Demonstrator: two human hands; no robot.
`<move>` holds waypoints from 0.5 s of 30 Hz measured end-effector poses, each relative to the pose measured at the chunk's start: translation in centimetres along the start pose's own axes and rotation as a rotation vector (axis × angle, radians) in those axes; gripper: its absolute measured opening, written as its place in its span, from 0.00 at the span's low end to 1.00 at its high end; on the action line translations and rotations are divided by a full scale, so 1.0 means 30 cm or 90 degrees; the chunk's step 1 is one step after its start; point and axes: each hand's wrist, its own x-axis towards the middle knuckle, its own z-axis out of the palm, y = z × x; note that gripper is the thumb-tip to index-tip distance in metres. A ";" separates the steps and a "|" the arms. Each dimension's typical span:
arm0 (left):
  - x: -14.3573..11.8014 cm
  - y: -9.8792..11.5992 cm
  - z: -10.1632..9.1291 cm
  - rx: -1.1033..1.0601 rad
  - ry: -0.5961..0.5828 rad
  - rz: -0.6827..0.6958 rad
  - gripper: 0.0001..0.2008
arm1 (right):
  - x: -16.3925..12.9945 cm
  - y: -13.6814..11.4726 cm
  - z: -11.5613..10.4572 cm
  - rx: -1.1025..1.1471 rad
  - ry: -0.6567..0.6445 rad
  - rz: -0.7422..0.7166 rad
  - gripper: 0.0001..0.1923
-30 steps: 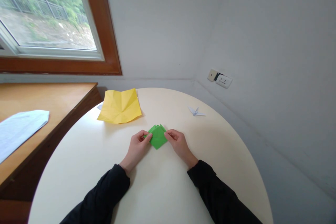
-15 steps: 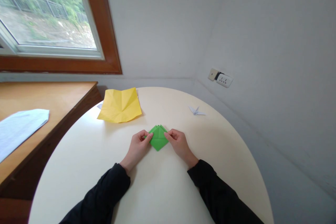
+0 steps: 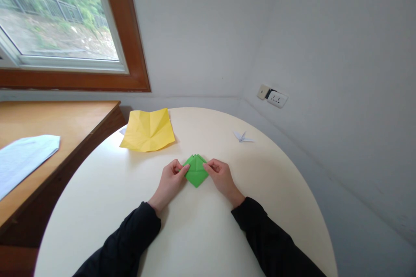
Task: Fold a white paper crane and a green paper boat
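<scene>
Your two hands meet at a small folded green paper (image 3: 196, 171) lying flat on the round cream table (image 3: 201, 233), a little far of the table's middle. The paper sits as a diamond, one corner pointing near toward you and its far corner showing a small split where layers meet; a crease runs down its middle.

Your left hand (image 3: 170, 181) rests on the table at the paper's left corner. Its grip is closed: thumb and forefinger pinch the left edge of the green paper, the other fingers curled under. Your right hand (image 3: 222, 177) mirrors it on the right, its grip likewise closed on the paper's right corner between thumb and fingertip, with the heel of the hand on the table. Both forearms, in black sleeves (image 3: 130, 242), come in from the near edge.

Far and to the left of the green paper, well apart from it, lies a creased yellow paper sheet (image 3: 148, 130), opened flat. Far and to the right sits a small white paper crane (image 3: 242, 137), apart from both hands. To the left of the table stands a wooden desk (image 3: 65, 125) with white papers (image 3: 22, 160) on it, under a wood-framed window (image 3: 126, 52). A wall socket (image 3: 276, 99) sits on the right wall.
</scene>
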 end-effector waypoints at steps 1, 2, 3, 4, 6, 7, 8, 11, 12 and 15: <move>0.000 0.000 0.001 0.000 0.003 0.001 0.20 | 0.000 -0.001 0.000 0.002 0.002 0.000 0.14; 0.000 0.000 0.001 0.001 0.007 0.001 0.20 | -0.001 -0.001 0.001 0.005 0.005 0.000 0.14; 0.000 0.000 0.002 0.002 0.012 0.001 0.20 | -0.001 -0.001 0.001 0.007 0.007 -0.001 0.14; 0.000 -0.001 0.003 0.001 0.017 -0.001 0.20 | -0.001 -0.002 0.001 0.008 0.010 -0.001 0.14; 0.001 -0.003 0.003 -0.002 0.022 -0.006 0.19 | -0.001 -0.003 0.002 0.016 0.015 0.000 0.14; 0.001 -0.004 0.003 -0.007 0.022 -0.009 0.19 | -0.001 -0.004 0.003 0.022 0.018 0.001 0.14; 0.002 -0.006 0.003 -0.012 0.020 -0.012 0.19 | -0.001 -0.005 0.003 0.028 0.019 0.003 0.14; 0.003 -0.012 0.002 -0.022 0.015 -0.013 0.20 | -0.001 -0.007 0.004 0.046 0.021 0.009 0.13; 0.004 -0.014 0.001 -0.022 0.016 -0.011 0.20 | -0.001 -0.008 0.004 0.051 0.020 0.010 0.13; 0.006 -0.021 -0.001 -0.018 0.018 -0.005 0.20 | -0.001 -0.007 0.005 0.076 0.016 0.018 0.14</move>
